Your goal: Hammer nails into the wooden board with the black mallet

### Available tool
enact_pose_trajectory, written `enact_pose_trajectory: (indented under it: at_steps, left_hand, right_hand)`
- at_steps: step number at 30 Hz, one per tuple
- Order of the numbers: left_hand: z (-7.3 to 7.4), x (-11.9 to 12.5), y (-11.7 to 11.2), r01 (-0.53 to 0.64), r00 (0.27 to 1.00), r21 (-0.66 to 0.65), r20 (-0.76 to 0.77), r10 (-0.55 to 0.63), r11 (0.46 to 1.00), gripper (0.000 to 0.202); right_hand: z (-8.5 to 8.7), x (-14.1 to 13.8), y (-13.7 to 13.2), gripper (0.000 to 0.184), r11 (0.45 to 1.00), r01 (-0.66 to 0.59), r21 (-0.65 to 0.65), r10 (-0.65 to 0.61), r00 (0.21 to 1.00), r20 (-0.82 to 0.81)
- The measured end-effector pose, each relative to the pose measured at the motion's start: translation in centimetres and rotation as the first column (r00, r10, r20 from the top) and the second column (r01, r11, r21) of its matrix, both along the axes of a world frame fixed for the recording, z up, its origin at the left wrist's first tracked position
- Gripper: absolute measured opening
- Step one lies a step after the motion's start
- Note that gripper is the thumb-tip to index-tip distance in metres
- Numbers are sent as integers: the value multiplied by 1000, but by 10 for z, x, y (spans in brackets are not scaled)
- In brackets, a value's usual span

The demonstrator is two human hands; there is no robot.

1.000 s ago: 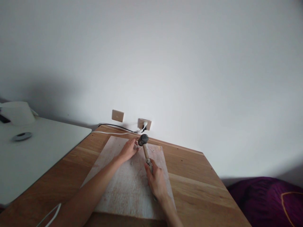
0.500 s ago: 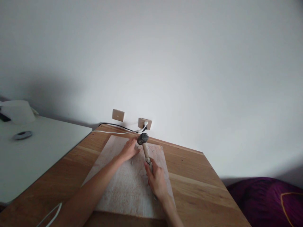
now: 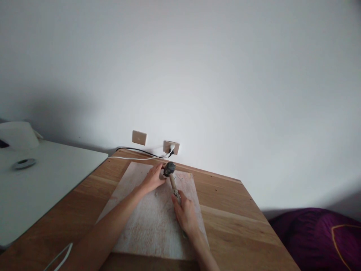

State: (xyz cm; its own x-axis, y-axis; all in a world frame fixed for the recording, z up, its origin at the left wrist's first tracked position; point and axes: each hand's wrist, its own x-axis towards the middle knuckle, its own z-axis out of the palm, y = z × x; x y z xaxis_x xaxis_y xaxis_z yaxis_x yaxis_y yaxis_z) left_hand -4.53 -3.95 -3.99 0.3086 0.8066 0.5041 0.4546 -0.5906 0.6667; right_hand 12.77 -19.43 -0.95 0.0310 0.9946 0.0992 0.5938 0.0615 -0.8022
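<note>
The right hand (image 3: 186,214) is wrapping its fingers around the handle of a hammer (image 3: 173,182), gripping it tight. The hammer is pointing away to the far side, and its dark, round head is sitting just to the right of the left hand's fingertips, over the far part of a pale board (image 3: 149,222). I cannot tell if the head is touching anything under it. The left hand (image 3: 153,177) is bending over the far part of the board with its fingers curling, but the hammer head is hiding the tips, so I cannot tell if they are pinching something. A tiny thin thing (image 3: 156,194) is showing on the board, nearer than the left hand; it is too small to name. The board is lying flat on a brown wooden table (image 3: 239,226). At the far side, a white cord (image 3: 135,159) and a black cord (image 3: 135,149) are running along the table's edge, and a white plug (image 3: 172,148) is sticking in a wall socket (image 3: 166,146). On the left, a grey ring (image 3: 31,162) is lying on a white table (image 3: 56,180). On the right, something purple (image 3: 301,233) with a yellow line is bulging up beside the wooden table.
</note>
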Motion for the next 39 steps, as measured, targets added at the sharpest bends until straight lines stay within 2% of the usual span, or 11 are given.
enact_pose_trajectory:
  at_steps: [4, 7, 9, 12, 17, 26, 31, 36, 39]
  left_hand:
    - [9, -3, -2, 37, 999, 0, 5, -37, 999, 57]
    - [23, -14, 2, 109, 994, 19, -33, -108, 994, 42]
    - [33, -28, 7, 179, 978, 23, -113, -175, 984, 34]
    - [44, -50, 14, 210, 938, -26, -277, -209, 977, 32]
    - [47, -71, 18, 144, 865, -123, -467, -185, 982, 36]
    - [48, -71, 16, 136, 853, -162, -483, -199, 977, 30]
    - [43, -69, 23, 151, 894, -141, -403, -196, 978, 27]
    - [54, -61, 31, 209, 893, -160, -371, -255, 965, 29]
    - [57, -56, 38, 255, 887, -184, -347, -305, 949, 29]
  right_hand:
    - [-3, 1, 2, 47, 1000, -2, 18, 1, 1000, 18]
    - [-3, 2, 2, 43, 998, -7, 55, 5, 999, 38]
    - [-2, 1, 1, 43, 998, -7, 63, 5, 999, 39]
    - [-1, 1, 0, 45, 999, -14, 51, 13, 1000, 26]
    - [-3, 1, 1, 44, 998, 2, 56, -4, 999, 35]
    - [-3, 1, 1, 45, 998, -4, 59, 2, 1000, 32]
    - [-3, 1, 1, 45, 999, -1, 35, 0, 1000, 22]
    - [-1, 1, 0, 43, 999, 7, 47, -9, 1000, 30]
    - [1, 0, -1, 44, 1000, -8, 5, 8, 1000, 13]
